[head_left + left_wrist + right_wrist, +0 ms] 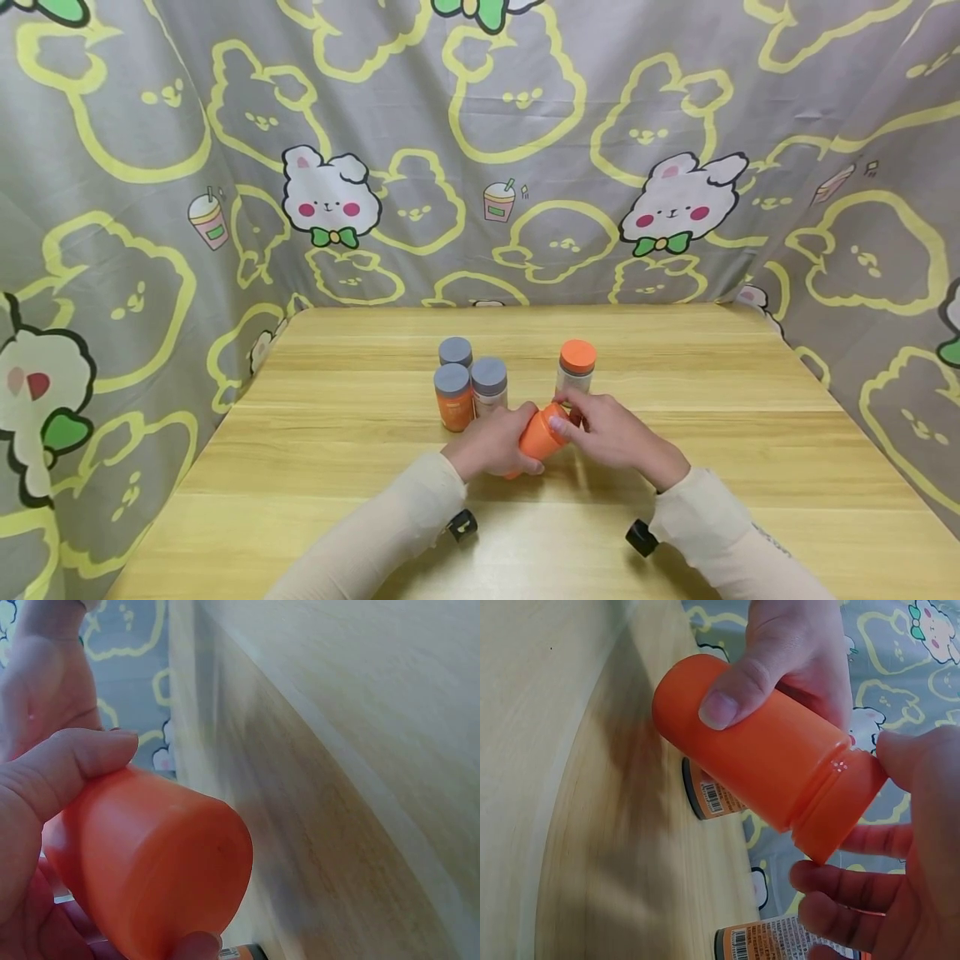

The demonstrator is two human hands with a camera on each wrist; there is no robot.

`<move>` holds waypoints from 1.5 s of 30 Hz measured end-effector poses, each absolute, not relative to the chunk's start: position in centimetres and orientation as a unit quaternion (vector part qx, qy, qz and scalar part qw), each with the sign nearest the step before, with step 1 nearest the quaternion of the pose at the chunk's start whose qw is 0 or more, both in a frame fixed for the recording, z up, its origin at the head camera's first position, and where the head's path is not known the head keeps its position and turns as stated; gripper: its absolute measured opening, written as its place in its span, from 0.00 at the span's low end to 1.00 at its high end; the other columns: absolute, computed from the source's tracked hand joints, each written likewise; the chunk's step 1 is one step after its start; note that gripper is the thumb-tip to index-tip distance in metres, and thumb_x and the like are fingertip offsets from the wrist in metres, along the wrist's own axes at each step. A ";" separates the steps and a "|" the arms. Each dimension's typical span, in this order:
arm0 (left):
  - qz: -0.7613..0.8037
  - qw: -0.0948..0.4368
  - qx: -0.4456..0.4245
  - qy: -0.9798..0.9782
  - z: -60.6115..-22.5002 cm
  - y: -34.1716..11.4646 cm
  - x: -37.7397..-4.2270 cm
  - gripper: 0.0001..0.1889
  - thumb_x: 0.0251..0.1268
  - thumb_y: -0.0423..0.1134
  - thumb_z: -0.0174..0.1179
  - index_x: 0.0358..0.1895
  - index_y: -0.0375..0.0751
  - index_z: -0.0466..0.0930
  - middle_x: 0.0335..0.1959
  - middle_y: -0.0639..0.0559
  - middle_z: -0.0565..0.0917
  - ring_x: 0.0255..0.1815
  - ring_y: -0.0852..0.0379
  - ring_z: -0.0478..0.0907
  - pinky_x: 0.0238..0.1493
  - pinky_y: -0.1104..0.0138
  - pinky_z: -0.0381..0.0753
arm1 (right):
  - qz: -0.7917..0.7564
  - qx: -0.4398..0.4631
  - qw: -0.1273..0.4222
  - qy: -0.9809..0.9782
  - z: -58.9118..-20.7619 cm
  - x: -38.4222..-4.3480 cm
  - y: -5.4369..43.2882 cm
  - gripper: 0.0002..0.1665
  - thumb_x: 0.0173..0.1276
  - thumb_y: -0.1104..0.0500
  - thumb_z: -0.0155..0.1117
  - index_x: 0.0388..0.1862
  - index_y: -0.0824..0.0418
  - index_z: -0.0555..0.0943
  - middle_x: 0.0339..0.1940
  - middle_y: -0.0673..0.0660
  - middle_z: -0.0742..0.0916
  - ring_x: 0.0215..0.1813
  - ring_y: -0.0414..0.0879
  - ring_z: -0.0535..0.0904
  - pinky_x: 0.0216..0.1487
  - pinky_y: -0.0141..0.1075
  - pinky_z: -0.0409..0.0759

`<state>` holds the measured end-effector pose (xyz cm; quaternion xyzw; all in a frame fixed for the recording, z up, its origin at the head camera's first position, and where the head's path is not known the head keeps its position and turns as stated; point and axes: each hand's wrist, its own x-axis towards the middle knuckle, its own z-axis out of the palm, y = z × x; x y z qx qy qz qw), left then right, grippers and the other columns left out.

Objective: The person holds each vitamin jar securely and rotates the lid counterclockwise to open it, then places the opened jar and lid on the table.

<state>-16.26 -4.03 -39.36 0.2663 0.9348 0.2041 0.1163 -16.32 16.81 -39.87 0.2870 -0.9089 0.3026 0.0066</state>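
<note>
Tilted above the wooden table, an orange plastic bottle (757,742) lies in the grip of my left hand (491,442), whose thumb presses along its side. The bottle's smooth base (199,870) faces the left wrist camera. At its other end, my right hand (618,433) holds the orange cap (840,802) between thumb and fingers. The cap sits on the neck, with a narrow groove below it. Just behind the right hand stands a jar with an orange lid (577,357), its lower part hidden by the fingers.
Left of the hands, three grey-lidded jars stand close together: an orange-bodied jar (453,408) in front, a paler jar (490,379) beside it and another jar (455,350) behind. The wooden table (337,467) ends at a patterned grey curtain (420,208).
</note>
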 end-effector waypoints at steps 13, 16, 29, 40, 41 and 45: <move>0.196 0.114 0.266 0.937 -39.5 -4.1 -16.3 0.30 0.47 0.49 0.75 0.51 0.48 0.70 0.28 0.57 0.75 0.23 0.60 0.73 0.27 0.66 0.73 | 0.320 0.315 -0.006 -0.893 -39.7 -16.2 17.0 0.23 0.71 0.49 0.59 0.59 0.60 0.73 0.39 0.48 0.81 0.33 0.39 0.75 0.33 0.34 0.75; 0.193 0.112 0.266 0.938 -39.5 -4.0 -16.2 0.29 0.47 0.50 0.75 0.51 0.49 0.70 0.27 0.57 0.75 0.22 0.60 0.73 0.26 0.67 0.73 | 0.320 0.322 -0.004 -0.891 -39.6 -16.1 17.1 0.24 0.69 0.52 0.61 0.59 0.61 0.73 0.41 0.49 0.81 0.35 0.42 0.76 0.34 0.34 0.75; 0.206 0.112 0.266 0.935 -39.5 -4.2 -16.3 0.30 0.47 0.49 0.75 0.53 0.47 0.70 0.28 0.56 0.76 0.23 0.60 0.73 0.27 0.66 0.73 | 0.313 0.288 0.000 -0.905 -39.7 -16.1 17.0 0.27 0.72 0.44 0.57 0.61 0.61 0.72 0.40 0.50 0.83 0.33 0.40 0.75 0.34 0.36 0.75; 0.200 0.109 0.269 0.936 -39.5 -4.2 -16.4 0.30 0.47 0.49 0.75 0.51 0.47 0.70 0.28 0.56 0.75 0.24 0.59 0.73 0.27 0.66 0.73 | 0.307 0.299 0.001 -0.903 -39.8 -16.1 17.1 0.25 0.70 0.45 0.60 0.57 0.60 0.74 0.33 0.46 0.80 0.27 0.38 0.72 0.28 0.33 0.73; 0.199 0.110 0.269 0.936 -39.5 -4.2 -16.4 0.29 0.47 0.49 0.75 0.51 0.47 0.70 0.28 0.56 0.75 0.23 0.59 0.73 0.27 0.66 0.73 | 0.310 0.303 -0.001 -0.901 -39.8 -16.1 17.1 0.25 0.70 0.45 0.60 0.58 0.60 0.74 0.34 0.46 0.81 0.27 0.38 0.72 0.29 0.33 0.73; 0.198 0.111 0.267 0.937 -39.6 -4.2 -16.4 0.29 0.47 0.49 0.75 0.51 0.47 0.70 0.27 0.56 0.75 0.23 0.59 0.73 0.26 0.66 0.72 | 0.317 0.312 -0.005 -0.896 -39.8 -16.1 17.2 0.26 0.70 0.47 0.61 0.60 0.60 0.73 0.39 0.49 0.82 0.30 0.38 0.74 0.31 0.34 0.74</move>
